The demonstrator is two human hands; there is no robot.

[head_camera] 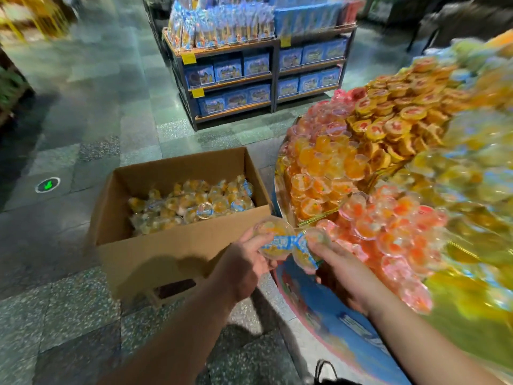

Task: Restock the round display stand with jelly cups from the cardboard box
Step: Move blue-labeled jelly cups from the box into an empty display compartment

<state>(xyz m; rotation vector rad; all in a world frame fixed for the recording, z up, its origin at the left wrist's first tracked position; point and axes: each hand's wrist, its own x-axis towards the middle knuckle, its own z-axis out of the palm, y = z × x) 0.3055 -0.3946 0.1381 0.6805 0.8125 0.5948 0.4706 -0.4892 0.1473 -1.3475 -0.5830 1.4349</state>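
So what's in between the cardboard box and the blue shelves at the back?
Just bare floor. In the head view, grey speckled tiles fill the gap between the cardboard box and the blue shelves; nothing stands there.

A speckled grey tiled floor (pixel 83 112) runs to dark shelving (pixel 273 79) stocked with blue boxes (pixel 255 65).

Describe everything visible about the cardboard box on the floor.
The cardboard box is plain brown corrugated card, standing upright and open-topped on the speckled floor, just left of the round display stand. A dark hand slot shows low on its near wall. A layer of clear jelly cups with orange filling covers its bottom. Neither hand touches it.
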